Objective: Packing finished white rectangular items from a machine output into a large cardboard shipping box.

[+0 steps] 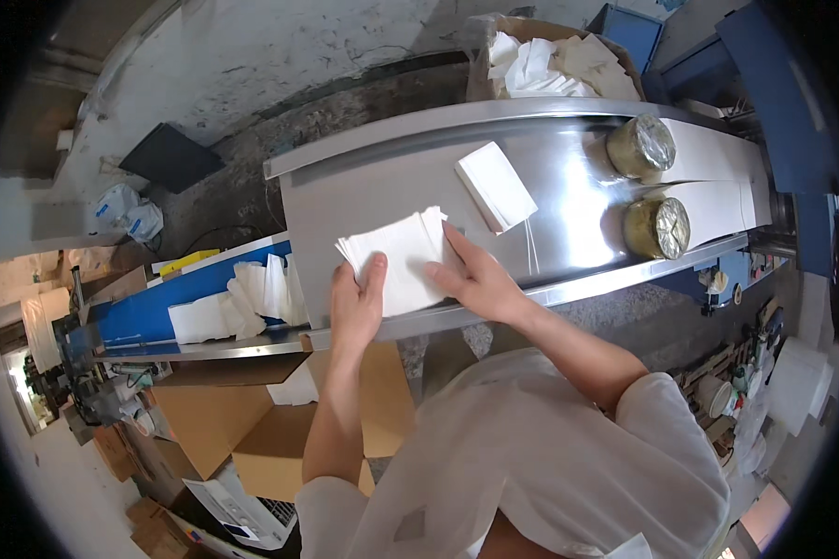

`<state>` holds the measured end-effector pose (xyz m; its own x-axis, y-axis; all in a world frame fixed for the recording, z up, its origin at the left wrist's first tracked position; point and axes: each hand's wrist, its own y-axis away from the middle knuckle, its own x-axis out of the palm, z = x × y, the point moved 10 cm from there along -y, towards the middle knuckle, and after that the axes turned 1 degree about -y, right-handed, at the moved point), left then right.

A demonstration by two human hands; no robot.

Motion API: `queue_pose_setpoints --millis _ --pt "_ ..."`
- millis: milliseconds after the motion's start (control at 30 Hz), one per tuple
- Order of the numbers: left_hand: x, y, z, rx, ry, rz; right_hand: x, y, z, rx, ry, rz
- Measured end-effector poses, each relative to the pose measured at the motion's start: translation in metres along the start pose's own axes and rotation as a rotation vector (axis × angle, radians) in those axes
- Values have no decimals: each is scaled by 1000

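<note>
A stack of white paper pieces [399, 261] is held between my two hands over the near left part of the metal table [340, 191]. My left hand [356, 300] grips its lower left side, thumb on top and fingers underneath. At its right side my right hand [483, 284] closes on it, with the thumb lying across the upper face. The stack's top edge looks uneven, with several layers showing. Farther right on the table lies a second, neater white paper stack [496, 186], a couple of thin strips trailing from its near corner.
Two tape-wrapped cylinders [659, 228] rest on white paper strips [718, 205] at the table's right end. Beyond the far rim stands a box of crumpled paper [564, 73]. Loose white papers [252, 303] lie on a blue surface at left. Below is an open cardboard box [284, 443].
</note>
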<state>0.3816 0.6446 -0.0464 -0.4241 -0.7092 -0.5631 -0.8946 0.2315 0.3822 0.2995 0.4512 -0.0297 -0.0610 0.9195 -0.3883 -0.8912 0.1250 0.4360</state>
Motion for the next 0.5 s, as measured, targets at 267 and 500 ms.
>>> queue_pose_setpoints --millis 267,500 --pt "-29 10 -46 33 152 7 -16 11 29 -179 -269 -27" --pt "-29 -7 -5 87 -66 -37 -18 10 -3 -127 -8 -62"
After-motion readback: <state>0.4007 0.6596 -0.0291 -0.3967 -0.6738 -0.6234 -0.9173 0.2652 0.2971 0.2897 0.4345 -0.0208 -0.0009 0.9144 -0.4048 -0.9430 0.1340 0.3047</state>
